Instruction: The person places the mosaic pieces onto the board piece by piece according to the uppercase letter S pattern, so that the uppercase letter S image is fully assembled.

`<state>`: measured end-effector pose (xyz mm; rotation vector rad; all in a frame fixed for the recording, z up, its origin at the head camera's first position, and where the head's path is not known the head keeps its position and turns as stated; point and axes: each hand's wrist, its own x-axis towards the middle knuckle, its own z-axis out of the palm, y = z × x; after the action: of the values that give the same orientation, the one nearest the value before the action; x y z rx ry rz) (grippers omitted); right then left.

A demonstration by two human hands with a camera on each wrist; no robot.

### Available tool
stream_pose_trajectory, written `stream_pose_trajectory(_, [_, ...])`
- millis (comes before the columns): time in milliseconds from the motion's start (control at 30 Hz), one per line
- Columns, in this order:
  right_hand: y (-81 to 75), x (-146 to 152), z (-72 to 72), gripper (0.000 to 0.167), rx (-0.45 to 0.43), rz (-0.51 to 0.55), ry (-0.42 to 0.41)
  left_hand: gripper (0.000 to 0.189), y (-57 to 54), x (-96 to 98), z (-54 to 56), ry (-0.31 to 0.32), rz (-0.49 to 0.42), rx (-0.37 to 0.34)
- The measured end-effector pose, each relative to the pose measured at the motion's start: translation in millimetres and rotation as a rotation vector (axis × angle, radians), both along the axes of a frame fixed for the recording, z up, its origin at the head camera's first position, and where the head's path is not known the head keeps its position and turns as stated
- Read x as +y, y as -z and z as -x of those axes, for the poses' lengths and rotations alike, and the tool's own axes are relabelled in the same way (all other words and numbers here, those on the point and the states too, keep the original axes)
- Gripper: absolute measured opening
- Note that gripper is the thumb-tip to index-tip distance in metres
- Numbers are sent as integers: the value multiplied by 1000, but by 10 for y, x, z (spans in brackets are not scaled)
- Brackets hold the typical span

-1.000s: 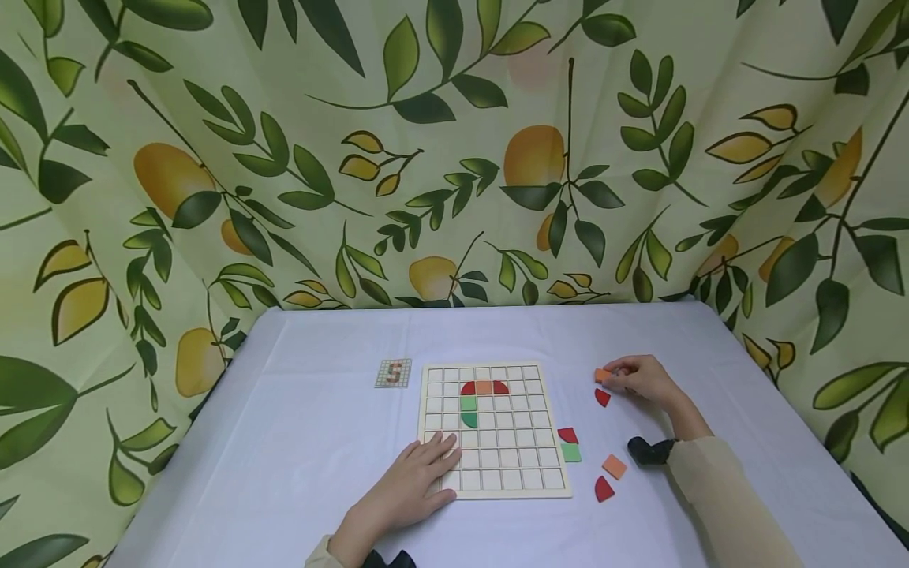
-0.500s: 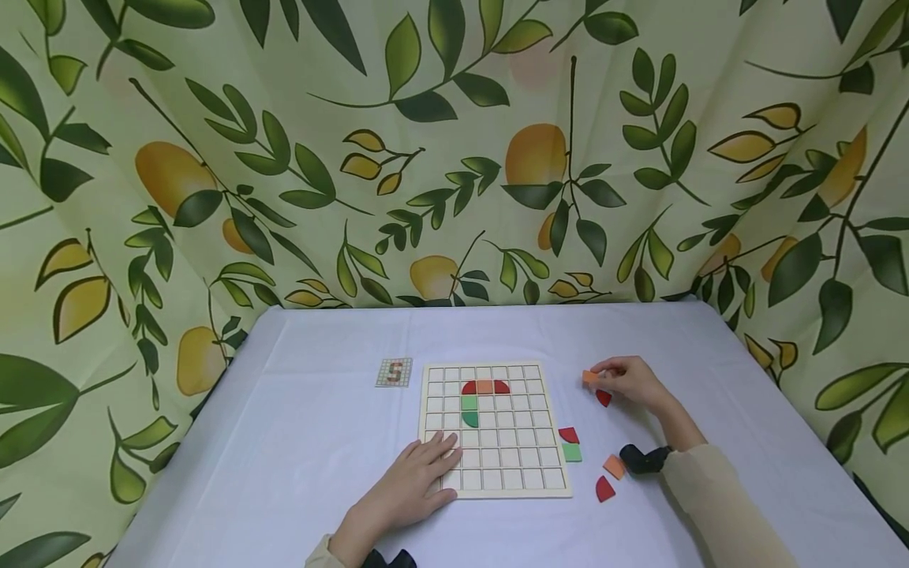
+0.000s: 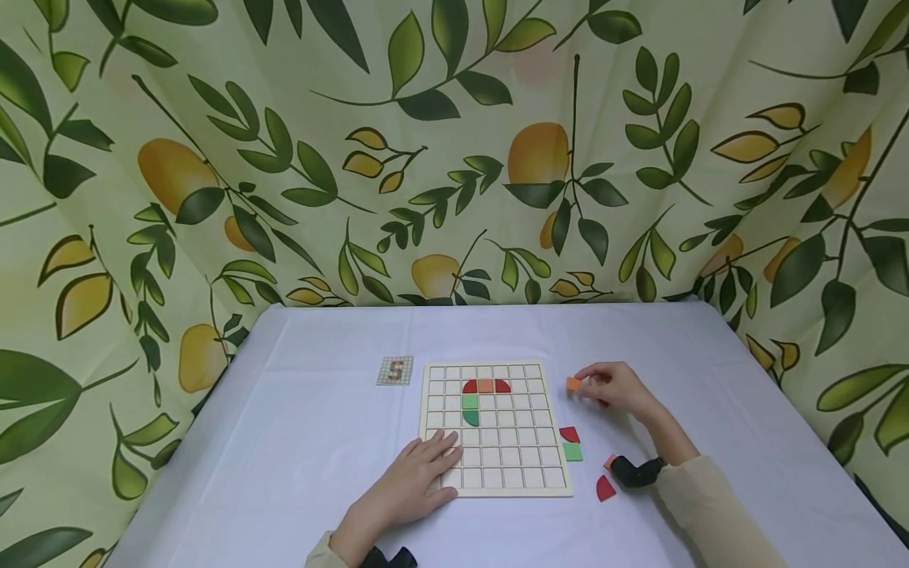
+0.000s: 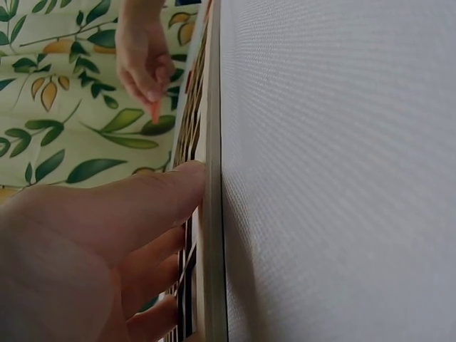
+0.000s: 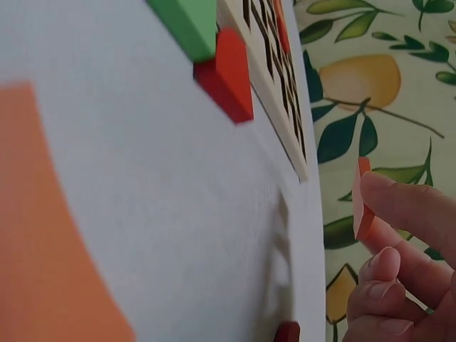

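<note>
Grid board (image 3: 507,457): five pieces (image 3: 486,386) on it. Left hand (image 3: 419,480) outstretched on board; right hand (image 3: 616,388) pinches orange square (image 3: 572,384) beside it. Loose: three red quarters (image 3: 605,489), one green square (image 3: 572,452), one orange tile (image 3: 608,463) part-hidden by black wrist device (image 3: 637,472).

Card (image 3: 394,371), left of board (image 3: 529,457) at far end: single character (image 3: 395,369), like S or 5, in coloured print on pale gridded ground, too small to tell which.
</note>
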<state>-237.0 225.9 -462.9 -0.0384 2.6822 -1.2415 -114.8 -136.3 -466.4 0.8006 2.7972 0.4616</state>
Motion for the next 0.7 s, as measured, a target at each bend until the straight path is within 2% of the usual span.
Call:
stream_pose_trajectory(267, [-57,-147,-103,33,23,22,-42,56,-6,16,5,-17,-14,7])
stream_pose_trajectory(533, [-90,-268,-192,32,14,41,-71,55,-38,25,-12,-27,22,-2])
stream_pose_trajectory(700, [-97,-333,-219,31,19,47,-75,54,-56,21,-29,-14,32,23])
